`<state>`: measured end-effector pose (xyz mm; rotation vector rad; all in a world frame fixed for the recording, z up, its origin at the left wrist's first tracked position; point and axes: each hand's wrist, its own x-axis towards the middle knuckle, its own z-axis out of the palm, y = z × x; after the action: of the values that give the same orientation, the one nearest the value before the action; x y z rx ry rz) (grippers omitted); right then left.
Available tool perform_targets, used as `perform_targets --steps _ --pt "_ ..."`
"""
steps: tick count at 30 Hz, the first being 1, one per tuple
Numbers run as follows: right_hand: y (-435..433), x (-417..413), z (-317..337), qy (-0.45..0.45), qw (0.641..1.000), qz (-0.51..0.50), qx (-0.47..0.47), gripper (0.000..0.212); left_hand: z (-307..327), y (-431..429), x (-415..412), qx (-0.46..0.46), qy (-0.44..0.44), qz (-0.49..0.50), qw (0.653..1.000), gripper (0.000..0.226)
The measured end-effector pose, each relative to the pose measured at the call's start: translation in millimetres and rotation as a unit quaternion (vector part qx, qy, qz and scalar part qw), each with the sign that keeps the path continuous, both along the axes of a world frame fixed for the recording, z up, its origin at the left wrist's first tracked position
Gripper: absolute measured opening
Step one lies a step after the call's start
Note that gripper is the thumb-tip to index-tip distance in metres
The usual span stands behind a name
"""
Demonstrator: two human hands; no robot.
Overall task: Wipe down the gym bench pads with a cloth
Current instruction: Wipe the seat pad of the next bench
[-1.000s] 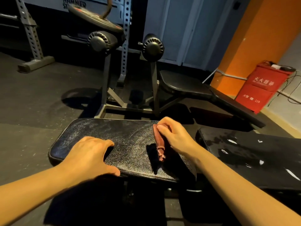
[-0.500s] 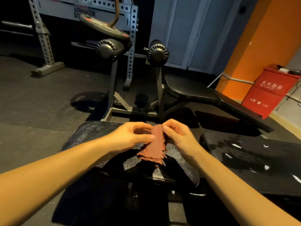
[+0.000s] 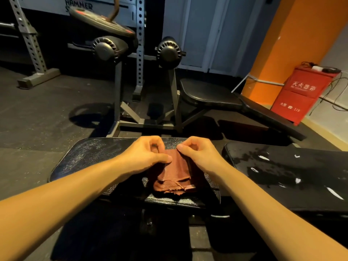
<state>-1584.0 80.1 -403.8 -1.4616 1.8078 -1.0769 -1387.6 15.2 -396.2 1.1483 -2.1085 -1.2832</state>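
Cloth wider now, pinched: left fingers, right fingers.

Past the far edge of my desk, a grey steel stand on the dark rubber floor carries two black ribbed rollers. A weight plate sits tilted just above the left one. Behind them rises a perforated rack upright. A second upright stands well off to the left, its foot flat on the floor. Beyond my desk's far right corner, a red fire-extinguisher box sits beside an orange pillar, with black cables trailing from its top. Pale doors fill the back wall.
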Motion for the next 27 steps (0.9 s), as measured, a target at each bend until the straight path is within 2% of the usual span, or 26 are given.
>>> perform_targets --steps 2,4,6,9,12,14,17,19,21,23,25,27 --pt "-0.6 -9.1 -0.8 0.056 0.998 -0.025 -0.001 0.013 -4.3 -6.8 0.0 -0.005 -0.021 0.015 1.000 0.027" --pt "2.0 -12.1 -3.1 0.160 0.985 -0.063 -0.027 0.011 -10.8 -12.4 3.0 -0.011 -0.068 0.018 0.997 0.030" --pt "10.2 1.4 -7.6 0.221 0.972 -0.032 -0.069 0.013 -17.3 -19.1 9.5 -0.059 -0.135 0.026 0.989 0.033" --pt "20.8 49.3 -31.7 0.317 0.942 0.102 -0.047 0.045 -20.7 -23.0 25.8 -0.101 -0.163 0.067 0.979 0.026" --pt "21.4 80.2 -62.1 0.407 0.907 0.110 0.021 0.069 -25.9 -19.8 44.9 -0.119 -0.173 0.096 0.973 0.020" --pt "24.7 84.9 -71.0 0.407 0.904 0.133 0.014 0.068 -29.8 -15.8 57.8 -0.126 -0.175 0.100 0.971 0.018" --pt "32.9 77.4 -66.1 0.422 0.886 0.185 -0.059 0.046 -33.8 -7.9 76.5 -0.143 -0.162 0.101 0.971 0.015" --pt "21.8 44.1 -61.0 0.403 0.905 0.124 -0.053 0.025 -36.1 -3.4 87.1 -0.164 -0.166 0.092 0.968 0.016" --pt "12.0 4.5 -55.2 0.400 0.917 -0.006 -0.017 0.026 -37.6 0.1 94.9 -0.185 -0.178 0.082 0.963 0.017" --pt "17.3 1.0 -64.8 0.435 0.899 -0.039 -0.028 0.030 -38.4 2.5 98.4 -0.204 -0.193 0.069 0.957 0.019" --pt "32.2 33.0 -72.6 0.419 0.902 0.079 -0.062 0.033 -39.8 2.6 98.2 -0.220 -0.200 0.057 0.953 0.020" --pt "36.6 48.0 -77.3 0.403 0.896 0.180 -0.041 0.044 -42.0 2.5 97.9 -0.234 -0.206 0.048 0.949 0.020"
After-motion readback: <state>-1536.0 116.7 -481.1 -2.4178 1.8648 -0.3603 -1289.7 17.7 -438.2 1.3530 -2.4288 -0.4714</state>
